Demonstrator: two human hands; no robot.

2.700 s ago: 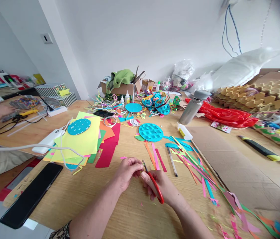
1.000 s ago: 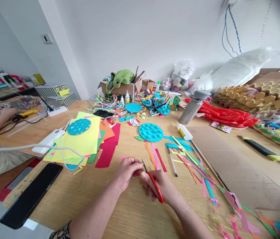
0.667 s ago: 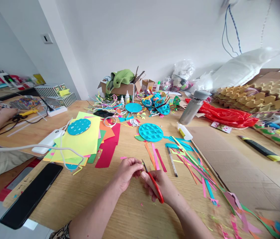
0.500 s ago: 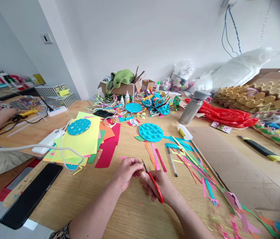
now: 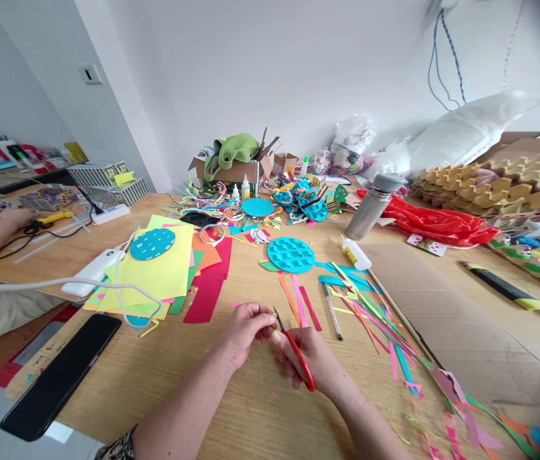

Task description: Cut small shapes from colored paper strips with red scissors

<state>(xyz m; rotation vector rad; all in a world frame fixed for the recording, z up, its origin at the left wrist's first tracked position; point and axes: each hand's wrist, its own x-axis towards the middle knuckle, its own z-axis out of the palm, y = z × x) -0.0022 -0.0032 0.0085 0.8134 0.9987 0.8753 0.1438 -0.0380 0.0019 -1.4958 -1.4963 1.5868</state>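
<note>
Red-handled scissors (image 5: 300, 359) are in my right hand (image 5: 312, 361), their dark blades pointing up and left toward my left fingertips. My left hand (image 5: 249, 329) is closed in a pinch right beside the blade tips. A tiny yellow-green bit, perhaps paper, shows at its fingertips, mostly hidden. Just beyond both hands lie thin paper strips (image 5: 300, 300) in orange, pink and red. A blue oval with a woven surface (image 5: 291, 255) sits behind those strips. To the right of them rests a pen (image 5: 333, 313).
Coloured paper sheets (image 5: 154, 275) and a black phone (image 5: 61, 377) lie at left. On the right are a glue bottle (image 5: 356, 253), a metal flask (image 5: 370, 207), a cardboard sheet (image 5: 442, 319) and a yellow-black cutter (image 5: 504, 286). Another person's hands (image 5: 8, 220) show at far left.
</note>
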